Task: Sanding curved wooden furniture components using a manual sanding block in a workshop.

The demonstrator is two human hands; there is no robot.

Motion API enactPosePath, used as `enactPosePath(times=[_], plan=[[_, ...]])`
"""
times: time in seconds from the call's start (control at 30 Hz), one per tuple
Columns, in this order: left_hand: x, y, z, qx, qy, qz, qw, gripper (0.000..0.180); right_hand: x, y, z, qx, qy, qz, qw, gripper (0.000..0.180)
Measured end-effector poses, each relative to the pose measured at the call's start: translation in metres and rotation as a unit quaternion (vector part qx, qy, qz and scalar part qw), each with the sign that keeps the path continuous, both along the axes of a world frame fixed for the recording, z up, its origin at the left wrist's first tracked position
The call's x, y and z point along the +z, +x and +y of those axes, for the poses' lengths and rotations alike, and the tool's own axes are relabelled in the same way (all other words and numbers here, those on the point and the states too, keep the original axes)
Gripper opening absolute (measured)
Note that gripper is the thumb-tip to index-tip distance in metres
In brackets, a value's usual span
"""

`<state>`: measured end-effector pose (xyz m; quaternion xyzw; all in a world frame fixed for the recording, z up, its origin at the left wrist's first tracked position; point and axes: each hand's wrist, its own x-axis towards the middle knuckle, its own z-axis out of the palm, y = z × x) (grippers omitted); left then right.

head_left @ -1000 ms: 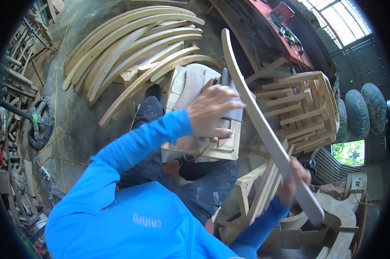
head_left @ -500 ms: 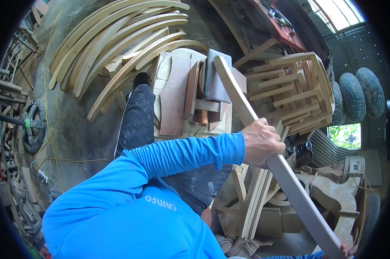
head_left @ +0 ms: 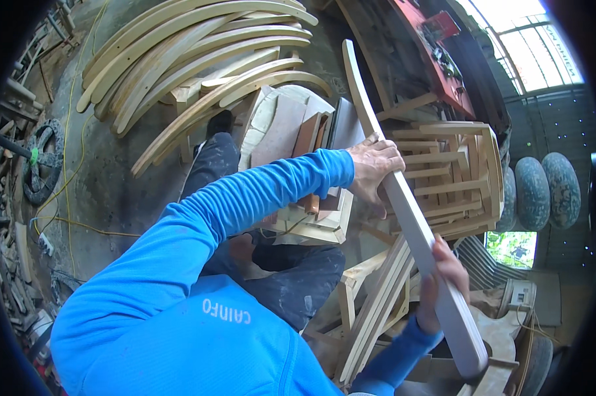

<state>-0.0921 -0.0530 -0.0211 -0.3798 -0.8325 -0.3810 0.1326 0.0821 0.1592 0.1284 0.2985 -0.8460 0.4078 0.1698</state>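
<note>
Wooden curved slats lie piled on the floor at upper left, w/ a wheel at the far left edge. Your left hand is clamped round the long curved slat near its middle; your right hand grips it lower down. Slat runs diagonally, upper centre to lower right, above a slatted chair frame.

You have no packages, signs or screens in view; only white lettering on your blue sleeve, lower centre of the frame.
</note>
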Motion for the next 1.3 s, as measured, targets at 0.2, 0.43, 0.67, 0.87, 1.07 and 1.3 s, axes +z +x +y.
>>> enactPosePath(times=[0.2,0.43,0.67,0.87,1.07,1.3], plan=[[-0.021,-0.043,-0.025,0.066,-0.091,-0.053,0.992,0.118,-0.126,-0.14,-0.04,0.066,-0.024,0.029,0.997,0.017],[-0.009,-0.069,-0.045,0.045,-0.246,-0.025,0.968,0.101,-0.131,-0.127,-0.05,0.044,-0.008,0.007,0.999,0.016],[-0.004,-0.057,0.0,-0.015,-0.244,0.035,0.969,0.058,-0.002,0.073,0.041,0.01,0.063,-0.028,0.998,0.015],[0.032,0.068,0.073,-0.066,-0.154,0.059,0.984,0.026,0.095,0.217,0.15,-0.029,0.053,-0.001,0.998,0.023],[0.061,0.143,0.125,-0.084,-0.044,0.074,0.993,0.019,0.182,0.364,0.246,-0.006,0.081,-0.081,0.993,0.045],[0.037,0.091,0.093,0.024,0.05,0.087,0.995,0.029,0.156,0.214,0.1,0.1,0.088,-0.038,0.99,0.015]])
